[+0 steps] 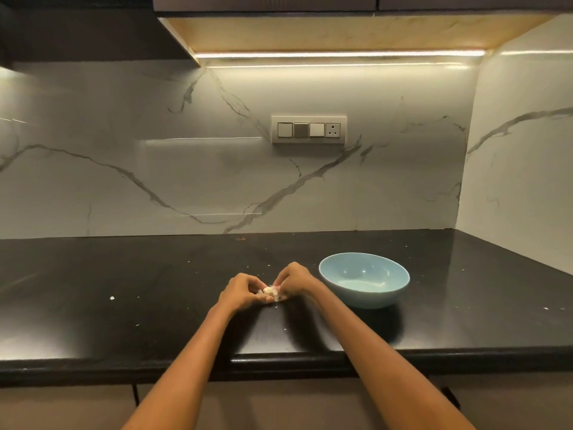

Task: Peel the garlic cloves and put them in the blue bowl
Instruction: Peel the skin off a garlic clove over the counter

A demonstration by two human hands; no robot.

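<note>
Peeling stage: left hand [240, 290] and right hand [293, 282] both pinch the garlic [270, 292] low over the counter [124, 305]. Blue bowl [364, 279] sits just right, looks empty. Next up, probably stripping skin, then dropping the clove in.

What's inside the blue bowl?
The blue bowl looks empty: only its smooth pale inside shows. The near wall hides a little of the bottom. The garlic is between both hands, left and right.
</note>
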